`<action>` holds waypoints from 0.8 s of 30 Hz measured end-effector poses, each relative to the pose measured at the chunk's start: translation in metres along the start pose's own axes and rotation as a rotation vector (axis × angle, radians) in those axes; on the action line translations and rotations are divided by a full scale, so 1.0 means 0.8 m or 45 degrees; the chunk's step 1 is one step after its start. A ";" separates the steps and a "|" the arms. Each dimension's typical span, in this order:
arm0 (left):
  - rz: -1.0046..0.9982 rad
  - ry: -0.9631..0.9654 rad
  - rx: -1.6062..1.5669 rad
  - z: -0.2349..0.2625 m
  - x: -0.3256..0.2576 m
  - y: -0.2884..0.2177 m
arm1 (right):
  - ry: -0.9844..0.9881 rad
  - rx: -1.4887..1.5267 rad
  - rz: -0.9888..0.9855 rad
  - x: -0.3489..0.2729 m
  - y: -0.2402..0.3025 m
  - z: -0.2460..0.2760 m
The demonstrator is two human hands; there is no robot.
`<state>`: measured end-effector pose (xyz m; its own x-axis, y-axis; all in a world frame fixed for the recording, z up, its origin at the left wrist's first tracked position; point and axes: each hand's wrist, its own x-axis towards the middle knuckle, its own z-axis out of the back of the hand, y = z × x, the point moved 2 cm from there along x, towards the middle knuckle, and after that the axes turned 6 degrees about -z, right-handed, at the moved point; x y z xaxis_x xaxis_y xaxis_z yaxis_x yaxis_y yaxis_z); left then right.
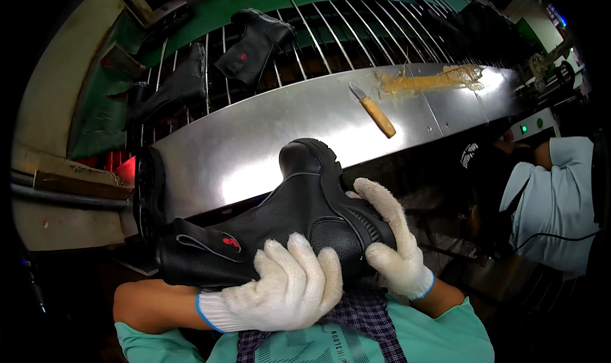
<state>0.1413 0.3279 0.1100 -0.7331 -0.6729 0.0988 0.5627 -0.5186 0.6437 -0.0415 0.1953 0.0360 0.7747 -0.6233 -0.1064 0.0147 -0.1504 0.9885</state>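
A black leather boot (pixel 254 216) lies on its side close to my body, its toe pointing away and its pull-loop shaft to the left. My left hand (pixel 289 283), in a white knit glove, presses against the ankle part with its fingers curled over the leather. Around the heel and sole edge, my right hand (pixel 401 242) grips with thumb and fingers apart on either side. Beyond the boot, a short knife (pixel 375 111) with a wooden handle rests on the metal ledge, touched by neither hand.
A shiny metal ledge (pixel 280 118) crosses in front of me, with brown tape (pixel 433 81) at its right. Behind it, two black boots (pixel 258 48) (pixel 181 83) lie on a rack of metal rods (pixel 344 32). A person in a light shirt (pixel 547 197) is at the right.
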 end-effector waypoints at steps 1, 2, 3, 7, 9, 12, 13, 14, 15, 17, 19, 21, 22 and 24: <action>0.001 0.025 -0.005 -0.001 0.002 -0.011 | 0.118 -0.168 -0.010 -0.006 0.004 0.010; 0.008 0.053 0.002 -0.002 0.006 -0.028 | 0.121 -0.206 -0.077 -0.010 0.003 0.015; 0.011 0.077 0.003 -0.004 0.010 -0.041 | 0.118 -0.243 -0.148 -0.017 0.001 0.017; 0.008 0.042 0.071 -0.006 0.010 -0.068 | 0.063 -0.069 -0.457 -0.029 -0.022 0.013; 0.006 0.024 0.137 -0.009 0.009 -0.082 | 0.061 0.102 -0.593 -0.031 -0.030 0.010; 0.021 0.036 0.191 -0.018 0.010 -0.105 | 0.107 0.109 -0.548 -0.033 -0.040 0.005; 0.030 0.050 0.203 -0.017 0.010 -0.111 | 0.116 0.163 -0.655 -0.031 -0.034 0.008; 0.062 0.090 0.109 -0.012 0.010 -0.108 | 0.149 0.205 -0.634 -0.030 -0.038 0.007; 0.091 0.110 0.009 -0.006 0.011 -0.099 | 0.162 0.243 -0.616 -0.030 -0.045 0.009; 0.252 0.250 -0.525 0.035 0.005 -0.048 | 0.180 0.218 -0.560 -0.028 -0.040 -0.001; 0.545 0.746 -1.846 0.051 -0.008 0.036 | 0.208 0.190 -0.469 -0.035 -0.063 -0.012; 0.968 0.250 -1.747 0.040 -0.067 0.070 | 0.176 0.221 -0.446 -0.040 -0.077 -0.026; 1.419 0.418 -1.825 0.008 -0.100 0.075 | 0.176 0.323 -0.523 -0.042 -0.079 -0.036; 1.779 0.304 -2.223 -0.039 -0.133 0.054 | 0.222 0.416 -0.437 -0.037 -0.101 -0.060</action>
<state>0.2555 0.3608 0.1038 0.2689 -0.8769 -0.3984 0.3003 0.4693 -0.8304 -0.0354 0.2625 -0.0357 0.8542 -0.3625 -0.3727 0.1103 -0.5742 0.8113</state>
